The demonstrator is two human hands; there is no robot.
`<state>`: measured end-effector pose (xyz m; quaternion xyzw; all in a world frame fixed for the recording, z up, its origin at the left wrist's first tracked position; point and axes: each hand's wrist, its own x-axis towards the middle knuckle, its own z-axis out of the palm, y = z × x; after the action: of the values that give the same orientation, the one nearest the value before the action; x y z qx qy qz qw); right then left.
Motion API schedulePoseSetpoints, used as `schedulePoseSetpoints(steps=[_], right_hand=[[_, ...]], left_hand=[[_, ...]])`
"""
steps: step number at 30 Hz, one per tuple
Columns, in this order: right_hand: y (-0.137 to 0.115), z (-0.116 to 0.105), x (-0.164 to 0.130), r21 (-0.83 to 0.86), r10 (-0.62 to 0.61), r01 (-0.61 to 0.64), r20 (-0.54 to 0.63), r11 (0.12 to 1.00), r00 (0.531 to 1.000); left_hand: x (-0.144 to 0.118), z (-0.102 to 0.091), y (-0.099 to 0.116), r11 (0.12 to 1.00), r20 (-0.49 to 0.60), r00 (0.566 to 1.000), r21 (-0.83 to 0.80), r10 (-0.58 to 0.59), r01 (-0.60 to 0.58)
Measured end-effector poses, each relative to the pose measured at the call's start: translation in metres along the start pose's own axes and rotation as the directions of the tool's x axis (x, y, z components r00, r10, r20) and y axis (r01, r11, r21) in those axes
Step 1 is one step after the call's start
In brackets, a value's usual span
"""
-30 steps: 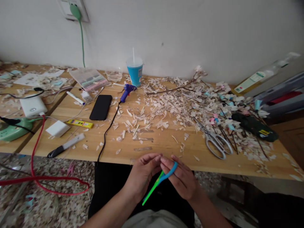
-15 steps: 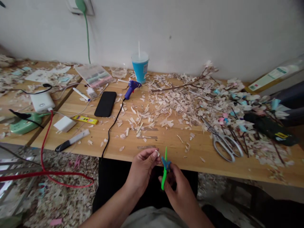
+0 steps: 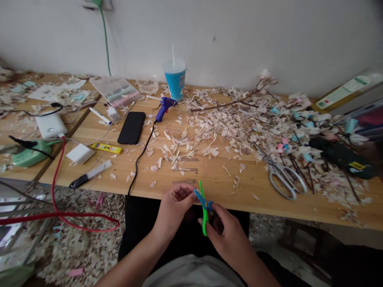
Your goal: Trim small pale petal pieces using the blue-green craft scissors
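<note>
My left hand (image 3: pixel 175 205) and my right hand (image 3: pixel 226 231) are together just in front of the wooden table's (image 3: pixel 209 179) near edge, over my lap. Between them stands a thin bright green strip (image 3: pixel 204 209), nearly upright, with a blue strip (image 3: pixel 203 200) wound around its middle. My right hand pinches the green strip where the blue wraps it. The fingertips of my left hand hold the blue strip's free end at the left.
Wood shavings (image 3: pixel 227 127) and coloured paper bits litter the table. On it lie metal scissors (image 3: pixel 279 173), a blue glue gun (image 3: pixel 164 107) with a black cord, a black phone (image 3: pixel 131 127), a utility knife (image 3: pixel 89 175), a blue cup (image 3: pixel 175 79) and a bare twig (image 3: pixel 230 103). A red cable (image 3: pixel 60 215) hangs at left.
The green strip swung from slanting down-left to nearly upright. The blue strip, a loose loop a second ago, now wraps tightly around it. Both hands stayed by the table edge.
</note>
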<state>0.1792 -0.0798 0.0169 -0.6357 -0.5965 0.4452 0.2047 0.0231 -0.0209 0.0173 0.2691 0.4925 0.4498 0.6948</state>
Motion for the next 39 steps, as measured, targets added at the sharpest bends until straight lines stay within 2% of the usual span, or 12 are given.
schedulePoseSetpoints(steps=[10,18,24,35,39], right_hand=[[0.003,-0.002,-0.001,-0.042,-0.058,0.058,-0.005,0.997,0.998],[0.009,-0.001,0.001,-0.099,-0.054,0.052,-0.025,0.994,0.998],[0.013,0.000,0.002,-0.137,-0.091,0.082,-0.062,0.987,0.994],[0.011,-0.004,0.001,-0.170,-0.110,0.104,-0.022,0.980,0.994],[0.012,-0.002,0.001,-0.159,-0.110,0.103,-0.037,0.982,0.993]], left_hand=[[0.004,-0.008,0.006,0.996,0.065,0.998,0.088,-0.021,0.015],[0.009,-0.013,0.012,0.992,0.143,0.988,0.120,-0.054,0.037],[0.007,-0.014,0.013,0.993,0.099,0.995,0.115,-0.018,0.007],[0.010,-0.024,0.019,0.985,0.205,0.979,0.169,0.003,-0.039],[0.008,-0.020,0.015,0.996,0.168,0.985,0.094,-0.027,0.011]])
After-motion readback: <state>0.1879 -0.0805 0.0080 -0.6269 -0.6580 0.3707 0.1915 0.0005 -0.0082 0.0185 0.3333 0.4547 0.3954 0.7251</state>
